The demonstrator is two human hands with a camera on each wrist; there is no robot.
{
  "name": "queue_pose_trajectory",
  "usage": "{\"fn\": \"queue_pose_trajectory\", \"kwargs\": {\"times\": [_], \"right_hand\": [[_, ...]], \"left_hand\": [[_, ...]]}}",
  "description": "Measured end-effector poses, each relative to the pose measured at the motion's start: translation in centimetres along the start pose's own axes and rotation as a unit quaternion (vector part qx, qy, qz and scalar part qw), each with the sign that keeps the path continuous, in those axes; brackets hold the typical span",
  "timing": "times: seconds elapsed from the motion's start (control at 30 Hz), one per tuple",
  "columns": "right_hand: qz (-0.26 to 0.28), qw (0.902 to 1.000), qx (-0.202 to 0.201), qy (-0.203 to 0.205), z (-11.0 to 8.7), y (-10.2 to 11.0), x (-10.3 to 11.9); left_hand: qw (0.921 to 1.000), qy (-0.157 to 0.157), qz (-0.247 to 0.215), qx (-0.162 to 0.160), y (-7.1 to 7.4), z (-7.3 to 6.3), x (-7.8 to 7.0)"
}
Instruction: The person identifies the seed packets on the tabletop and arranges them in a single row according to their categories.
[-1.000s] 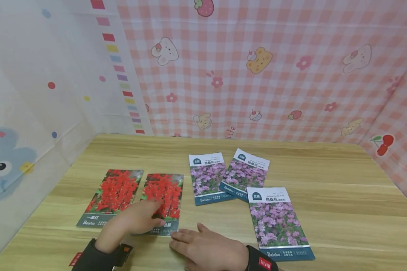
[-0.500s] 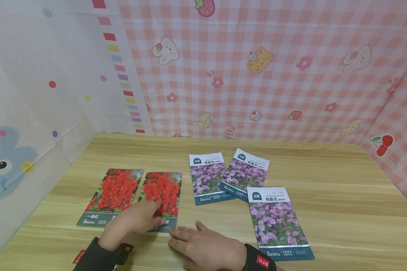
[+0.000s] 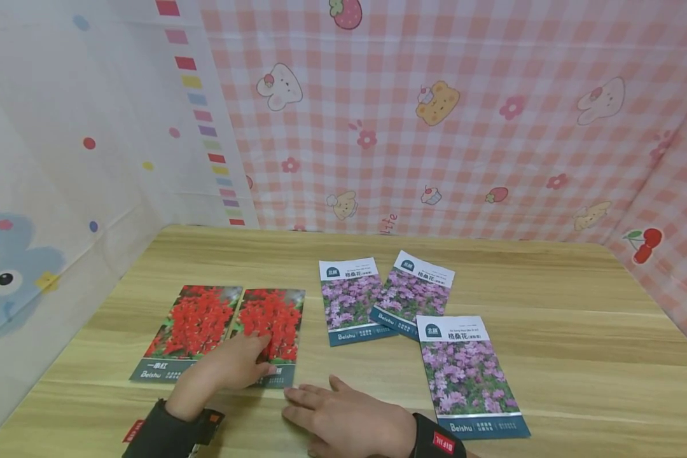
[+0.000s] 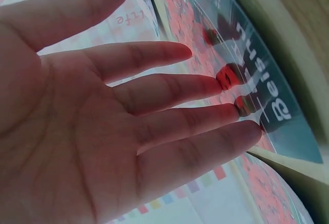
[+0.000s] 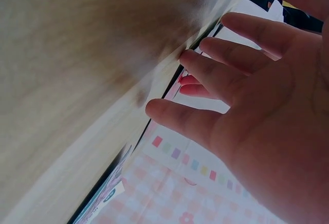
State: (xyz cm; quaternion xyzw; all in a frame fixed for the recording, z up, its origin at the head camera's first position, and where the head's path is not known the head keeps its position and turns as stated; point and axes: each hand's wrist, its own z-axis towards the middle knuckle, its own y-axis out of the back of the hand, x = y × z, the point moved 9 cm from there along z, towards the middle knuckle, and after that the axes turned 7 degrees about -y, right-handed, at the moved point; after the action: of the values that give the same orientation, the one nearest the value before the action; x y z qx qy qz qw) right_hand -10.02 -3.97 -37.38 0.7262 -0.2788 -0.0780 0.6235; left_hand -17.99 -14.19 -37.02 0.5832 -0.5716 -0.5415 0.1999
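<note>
My left hand [image 3: 231, 367] rests on a seed packet with red flowers [image 3: 273, 315], its fingertips touching the glossy front. In the left wrist view the fingers [image 4: 169, 90] are straight and spread over this packet's dark Beishu band [image 4: 277, 100]. Close along its left edge lies a second red-flower packet [image 3: 197, 318], its lower right corner hidden by the hand. My right hand [image 3: 349, 416] rests on the table with fingers stretched out, just short of the first packet's lower right corner. The right wrist view shows nothing held, fingertips at the wood.
Two seed packets with purple flowers lie behind and overlap: one straight [image 3: 349, 302], one tilted [image 3: 415, 289]. A third purple-flower packet [image 3: 469, 375] lies nearer, right of the right hand. A pink checked cloth [image 3: 464, 152] walls off the back of the wooden table [image 3: 578, 318].
Under my left fingers the right-hand red-flower packet has slid left and slightly away, narrowing the gap to the other one. My right hand has shifted slightly left.
</note>
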Motion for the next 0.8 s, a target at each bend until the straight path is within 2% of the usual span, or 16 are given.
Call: {"fn": "queue_pose_trajectory", "kwargs": {"times": [0.37,0.57,0.8], "right_hand": [[0.032,0.9988,-0.037,-0.001,-1.2,1.2,-0.3],[0.016,0.9985,-0.051,-0.011,-1.8,2.3,-0.9],[0.013,0.9958,-0.085,-0.033,-2.5,4.0,-1.5]], "left_hand": [[0.9999,-0.005,0.007,-0.009,0.1,0.2,0.2],[0.9997,-0.010,0.011,-0.017,0.3,0.2,0.2],[0.9997,-0.003,0.009,-0.022,0.4,0.3,0.2]]}}
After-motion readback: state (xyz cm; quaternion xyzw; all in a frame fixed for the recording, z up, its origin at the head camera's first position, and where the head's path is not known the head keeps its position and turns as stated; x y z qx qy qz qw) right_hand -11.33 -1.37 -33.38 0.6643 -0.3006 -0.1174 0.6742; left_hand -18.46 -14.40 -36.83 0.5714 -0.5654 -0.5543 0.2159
